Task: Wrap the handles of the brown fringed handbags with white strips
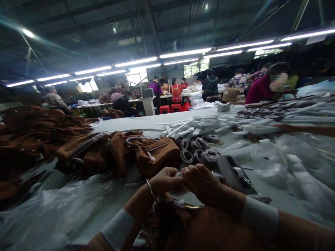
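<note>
My left hand (165,181), with a bangle at its wrist, is closed with thumb and fingers pinched on a bit of clear plastic wrap (178,174). Against it, my right hand (201,183) is closed too, its fingers curled at the same wrap. How far the wrap runs inside the fingers is hidden. Below both hands lies a brown bag (209,226) with a gold-coloured metal piece (193,206), dark and partly cut off by the frame's bottom. A tape dispenser (235,174) stands just right of my right hand.
Brown bags (157,153) line the left side of the white table (136,122). Rolled wrapped straps (199,151) and white strips (191,126) lie beyond my hands. Clear plastic sheets (285,170) spread at right, others (68,205) at left. Several people work farther back, one in a magenta top (259,89).
</note>
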Motion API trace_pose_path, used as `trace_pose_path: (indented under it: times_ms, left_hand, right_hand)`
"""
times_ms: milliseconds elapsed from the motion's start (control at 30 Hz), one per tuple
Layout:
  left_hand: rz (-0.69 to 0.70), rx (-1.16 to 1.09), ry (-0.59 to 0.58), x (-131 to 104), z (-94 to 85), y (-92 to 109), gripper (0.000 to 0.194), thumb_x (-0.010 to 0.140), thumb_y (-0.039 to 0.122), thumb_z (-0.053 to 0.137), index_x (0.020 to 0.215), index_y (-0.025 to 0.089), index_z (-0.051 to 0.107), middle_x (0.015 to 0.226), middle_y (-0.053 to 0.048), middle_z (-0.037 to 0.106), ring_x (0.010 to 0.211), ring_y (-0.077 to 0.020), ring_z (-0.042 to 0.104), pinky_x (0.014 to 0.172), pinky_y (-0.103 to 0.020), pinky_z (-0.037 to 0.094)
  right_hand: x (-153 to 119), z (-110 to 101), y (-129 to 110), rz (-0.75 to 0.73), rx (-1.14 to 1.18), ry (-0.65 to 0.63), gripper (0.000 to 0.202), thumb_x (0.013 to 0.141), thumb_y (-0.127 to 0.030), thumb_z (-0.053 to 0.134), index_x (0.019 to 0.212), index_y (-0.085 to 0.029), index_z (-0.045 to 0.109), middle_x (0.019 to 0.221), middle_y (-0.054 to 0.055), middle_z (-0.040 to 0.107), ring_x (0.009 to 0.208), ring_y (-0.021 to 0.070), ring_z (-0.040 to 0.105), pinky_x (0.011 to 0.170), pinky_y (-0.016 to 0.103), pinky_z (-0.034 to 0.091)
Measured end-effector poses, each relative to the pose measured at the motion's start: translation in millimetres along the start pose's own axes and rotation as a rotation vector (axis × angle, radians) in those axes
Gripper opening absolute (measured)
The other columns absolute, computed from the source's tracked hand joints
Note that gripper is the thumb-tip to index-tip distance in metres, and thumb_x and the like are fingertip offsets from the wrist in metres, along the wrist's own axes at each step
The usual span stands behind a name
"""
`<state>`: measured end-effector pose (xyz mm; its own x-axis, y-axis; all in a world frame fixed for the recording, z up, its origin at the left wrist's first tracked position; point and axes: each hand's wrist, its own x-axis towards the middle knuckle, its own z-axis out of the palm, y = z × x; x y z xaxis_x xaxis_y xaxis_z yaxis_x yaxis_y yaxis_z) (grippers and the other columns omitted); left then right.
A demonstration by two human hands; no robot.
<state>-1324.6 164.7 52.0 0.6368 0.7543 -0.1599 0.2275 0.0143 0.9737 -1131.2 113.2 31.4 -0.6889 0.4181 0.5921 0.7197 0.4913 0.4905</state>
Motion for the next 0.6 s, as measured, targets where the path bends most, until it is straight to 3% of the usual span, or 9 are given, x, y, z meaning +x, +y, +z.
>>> trace_pose_path:
  times_ms: [100,233,333,500,600]
  left_hand:
    - [0.027,0.130,-0.003,-1.2,-0.1,-2.8,0.047,0.073,0.059,0.069,0.074,0.015,0.053,0.063,0.004,0.045,0.055,-0.0081,0.037,0.052,-0.022,0.030]
    - [0.102,0.241,-0.007,-3.5,-5.7,-6.0,0.044,0.082,0.057,0.060,0.084,0.014,0.053,0.069,0.003,0.046,0.059,-0.0087,0.037,0.052,-0.021,0.030]
    - [0.142,0.324,0.009,-4.8,-8.1,-8.0,0.043,0.087,0.057,0.055,0.087,0.015,0.052,0.071,0.003,0.046,0.060,-0.0090,0.036,0.051,-0.020,0.028]
    - [0.189,0.390,0.047,-1.9,-7.1,-10.2,0.041,0.092,0.056,0.048,0.086,0.016,0.051,0.071,0.004,0.042,0.062,-0.0101,0.035,0.052,-0.021,0.029]
    - [0.235,0.428,0.071,0.3,-5.7,-9.1,0.040,0.091,0.055,0.047,0.083,0.016,0.051,0.071,0.004,0.041,0.063,-0.0110,0.036,0.054,-0.022,0.030]
  right_hand:
    - [-2.7,1.9,-8.5,0.107,0.030,-0.012,0.033,0.091,-0.015,0.054,0.122,-0.011,0.062,0.115,0.013,0.064,0.112,0.0288,0.049,0.100,0.045,0.034]
    - [-20.8,-17.6,1.0,0.292,0.213,0.005,0.038,0.092,-0.022,0.056,0.129,-0.014,0.059,0.122,0.013,0.063,0.118,0.0303,0.049,0.102,0.047,0.036]
    - [-61.5,-33.9,25.8,0.544,0.294,0.058,0.034,0.094,-0.027,0.054,0.125,-0.016,0.061,0.119,0.014,0.064,0.114,0.0287,0.054,0.097,0.044,0.041]
    - [-152.2,-55.3,71.2,1.186,0.443,0.018,0.031,0.089,-0.039,0.054,0.104,-0.018,0.072,0.103,0.015,0.071,0.105,0.0330,0.061,0.095,0.049,0.046]
    - [-188.4,-70.3,77.3,1.285,0.586,0.001,0.028,0.083,-0.045,0.059,0.094,-0.023,0.074,0.095,0.010,0.073,0.103,0.0330,0.062,0.095,0.046,0.049]
